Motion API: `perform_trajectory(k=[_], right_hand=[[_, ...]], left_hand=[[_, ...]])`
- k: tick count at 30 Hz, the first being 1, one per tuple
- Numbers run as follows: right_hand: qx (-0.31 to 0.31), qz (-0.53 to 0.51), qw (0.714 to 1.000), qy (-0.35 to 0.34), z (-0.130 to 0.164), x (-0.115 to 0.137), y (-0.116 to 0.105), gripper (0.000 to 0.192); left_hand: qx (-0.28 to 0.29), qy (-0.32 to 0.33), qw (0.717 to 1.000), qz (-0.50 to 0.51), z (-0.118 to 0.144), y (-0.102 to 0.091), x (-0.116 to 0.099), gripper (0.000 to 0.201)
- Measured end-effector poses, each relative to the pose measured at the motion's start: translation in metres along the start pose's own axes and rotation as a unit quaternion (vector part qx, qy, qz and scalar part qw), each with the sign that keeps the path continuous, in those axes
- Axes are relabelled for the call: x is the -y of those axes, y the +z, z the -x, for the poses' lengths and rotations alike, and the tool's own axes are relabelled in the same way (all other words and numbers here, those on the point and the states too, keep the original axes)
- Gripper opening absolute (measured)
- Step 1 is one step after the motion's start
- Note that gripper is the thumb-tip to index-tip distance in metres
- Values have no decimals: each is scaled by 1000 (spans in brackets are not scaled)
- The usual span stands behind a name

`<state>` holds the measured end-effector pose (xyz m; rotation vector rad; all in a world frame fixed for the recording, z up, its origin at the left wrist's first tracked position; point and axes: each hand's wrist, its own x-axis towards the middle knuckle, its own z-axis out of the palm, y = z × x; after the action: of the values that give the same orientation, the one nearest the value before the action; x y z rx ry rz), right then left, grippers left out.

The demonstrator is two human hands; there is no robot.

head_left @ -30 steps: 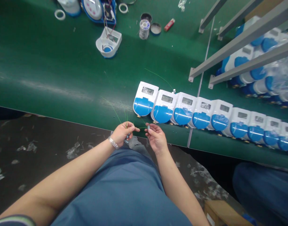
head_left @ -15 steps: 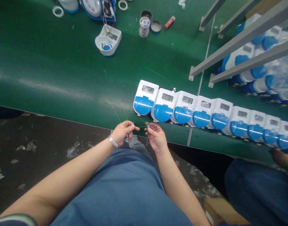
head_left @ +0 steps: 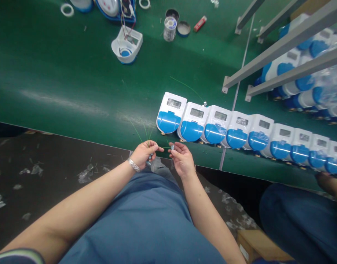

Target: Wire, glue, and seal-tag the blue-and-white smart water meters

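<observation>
My left hand (head_left: 144, 153) pinches a bunch of thin green wires (head_left: 142, 134) that fan upward over the edge of the green table (head_left: 74, 73). A bracelet is on that wrist. My right hand (head_left: 182, 157) holds a small grey seal (head_left: 172, 147) between its fingertips, joined to the left hand by one green wire. Both hands hover over my lap at the table's near edge. Just beyond them a row of white and blue meters (head_left: 234, 132) lies side by side, running to the right.
An open white meter shell (head_left: 127, 46), a solder spool (head_left: 169, 28), a tin lid (head_left: 183, 28) and a red lighter (head_left: 199, 23) lie at the back. Grey metal rails (head_left: 281, 47) cross over more meters at the right. Another person's leg (head_left: 300, 216) is at lower right. Plastic scraps litter the floor.
The view has shifted slightly. My hands stay together holding the wires and the seal. Another person's leg and hand have come further into view at the lower right.
</observation>
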<state>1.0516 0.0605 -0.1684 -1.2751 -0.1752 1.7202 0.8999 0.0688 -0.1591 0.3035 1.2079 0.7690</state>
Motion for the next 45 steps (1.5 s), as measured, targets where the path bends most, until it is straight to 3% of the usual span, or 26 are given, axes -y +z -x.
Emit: perform_trajectory(k=[4, 8, 14, 16, 19, 21, 23, 25, 26, 29, 31, 34, 38, 42, 45], right_hand=[[23, -25, 999, 3, 2, 3, 2, 47], [26, -20, 999, -5, 4, 0, 6, 51], [1, 112, 990, -91, 6, -12, 11, 59], [-10, 237, 961, -141, 7, -12, 10, 61], [18, 440, 868, -228, 10, -8, 4, 62], [31, 518, 811, -271, 13, -4, 0, 60], [-5, 566, 769, -297, 14, -1, -3, 46], [-48, 592, 747, -298, 13, -1, -3, 20], [-56, 581, 763, -278, 12, -1, -2, 13], [-33, 462, 872, -156, 5, -4, 3, 29], [-10, 398, 913, -90, 1, -6, 4, 33], [-2, 385, 920, -80, -2, -6, 2, 25], [-32, 386, 911, -140, -4, -6, -3, 10], [-14, 338, 939, -52, -9, -11, -1, 24], [-19, 343, 937, -65, -11, -13, -1, 20]], left_hand=[[3, -70, 993, 92, -6, -2, 3, 18], [41, -137, 973, 180, -13, -2, 9, 14], [70, -148, 982, 92, -19, 9, 18, 23], [65, -126, 989, 48, -21, 13, 18, 29], [38, -76, 996, 2, -23, 21, 17, 37], [11, -46, 999, -9, -22, 26, 17, 39], [-7, -32, 999, -4, -20, 32, 18, 40], [-12, -32, 999, 8, -19, 36, 19, 41], [-10, -33, 999, 14, -18, 38, 19, 42], [29, -30, 999, 4, -19, 40, 18, 43], [52, -16, 998, -22, -21, 40, 16, 40], [32, 4, 998, -52, -26, 39, 15, 39], [6, -10, 999, -36, -30, 38, 18, 37], [59, 1, 996, -64, -33, 37, 17, 34], [20, 2, 997, -68, -35, 36, 17, 32]])
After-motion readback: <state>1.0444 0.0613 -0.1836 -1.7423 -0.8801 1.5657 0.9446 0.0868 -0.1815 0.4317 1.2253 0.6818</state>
